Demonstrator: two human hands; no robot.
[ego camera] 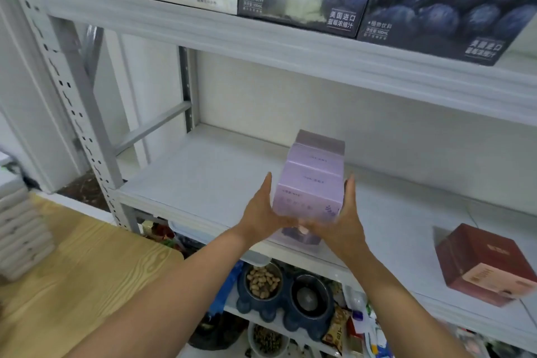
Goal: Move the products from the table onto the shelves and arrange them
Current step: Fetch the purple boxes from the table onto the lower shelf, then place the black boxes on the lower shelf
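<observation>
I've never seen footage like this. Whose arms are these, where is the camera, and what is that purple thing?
No machine here: a person wears a camera on the head, looking forward and down, so you see their own arms. The left hand and right hand press a stack of purple boxes between them at the front of the white middle shelf. A dark red box sits on that shelf, to the right. Blueberry cartons stand on the shelf above; pet bowls are below. The wooden table is at lower left.

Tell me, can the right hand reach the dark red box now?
Probably not yet: the right hand and left hand both carry the purple boxes. The path along the shelf to the red box looks free.
</observation>
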